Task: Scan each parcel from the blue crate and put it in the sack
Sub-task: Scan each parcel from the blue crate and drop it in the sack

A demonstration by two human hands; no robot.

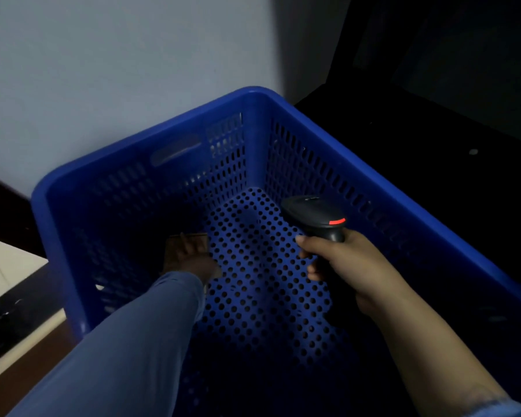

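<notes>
The small, flat, brown rectangular parcel (199,243) lies on the round-holed floor of the blue slotted plastic crate (254,130), near its left wall. The left hand (191,261) covers the parcel; shadow hides its grip. The right hand (340,266) grips a smooth black handheld scanner (313,215).

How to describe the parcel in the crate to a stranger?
Look into the blue crate, at the left side of its perforated floor. A small parcel lies there under the left hand; it is flat and brown, unlike the black scanner in the right hand.
</notes>
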